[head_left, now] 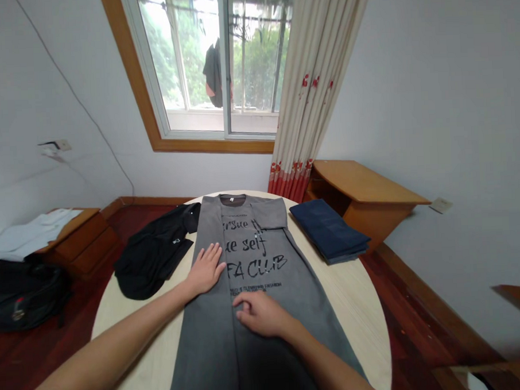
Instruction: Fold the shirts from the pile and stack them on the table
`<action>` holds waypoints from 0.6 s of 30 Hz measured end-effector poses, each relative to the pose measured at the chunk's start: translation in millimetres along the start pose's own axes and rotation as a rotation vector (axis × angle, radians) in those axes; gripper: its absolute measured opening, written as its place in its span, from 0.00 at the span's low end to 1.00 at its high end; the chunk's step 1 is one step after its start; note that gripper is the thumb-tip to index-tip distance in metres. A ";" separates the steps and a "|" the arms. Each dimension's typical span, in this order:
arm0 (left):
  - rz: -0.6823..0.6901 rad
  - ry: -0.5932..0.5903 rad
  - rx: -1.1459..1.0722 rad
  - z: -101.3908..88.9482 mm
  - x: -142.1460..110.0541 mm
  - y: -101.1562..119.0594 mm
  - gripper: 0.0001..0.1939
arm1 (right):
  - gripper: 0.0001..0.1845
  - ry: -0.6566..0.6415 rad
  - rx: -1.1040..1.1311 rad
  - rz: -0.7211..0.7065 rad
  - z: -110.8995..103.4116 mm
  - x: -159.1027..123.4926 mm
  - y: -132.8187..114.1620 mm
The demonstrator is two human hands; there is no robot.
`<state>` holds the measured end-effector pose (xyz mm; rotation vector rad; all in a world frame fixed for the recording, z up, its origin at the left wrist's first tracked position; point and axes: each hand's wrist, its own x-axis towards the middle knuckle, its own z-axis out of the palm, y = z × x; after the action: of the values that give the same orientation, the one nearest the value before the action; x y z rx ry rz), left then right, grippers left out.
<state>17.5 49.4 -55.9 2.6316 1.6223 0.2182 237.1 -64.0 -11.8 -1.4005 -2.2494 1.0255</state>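
Note:
A grey T-shirt with black lettering lies spread along a round table, its collar at the far end. Its left side is folded inward over part of the print, and the right sleeve lies across the chest. My left hand rests flat on the folded strip, fingers spread. Just right of the fold's edge, lower down, my right hand lies on the shirt with fingers curled in loosely. No cloth shows gripped or lifted in it.
On the pale round table, a black garment lies bunched at left and folded navy cloth sits at right. Beyond are a wooden desk, a curtain and a window. A black bag stands at far left.

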 end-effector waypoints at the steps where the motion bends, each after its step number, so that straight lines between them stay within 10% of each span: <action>1: 0.032 -0.005 -0.007 1.0 -24.2 12.1 0.31 | 0.15 0.037 0.012 0.004 -3.4 -2.8 6.1; 10: 0.258 -0.099 -0.075 -7.8 -190.9 108.0 0.31 | 0.16 0.430 -0.076 0.192 -43.1 -26.1 80.1; 18: 0.243 -0.237 -0.347 -63.0 -202.8 114.9 0.22 | 0.19 0.613 -0.402 0.474 -66.9 -52.7 108.3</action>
<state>20.7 -185.7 -0.7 2.4673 1.0822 0.1686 372.4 -52.9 -35.2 -2.1240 -1.7483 0.1706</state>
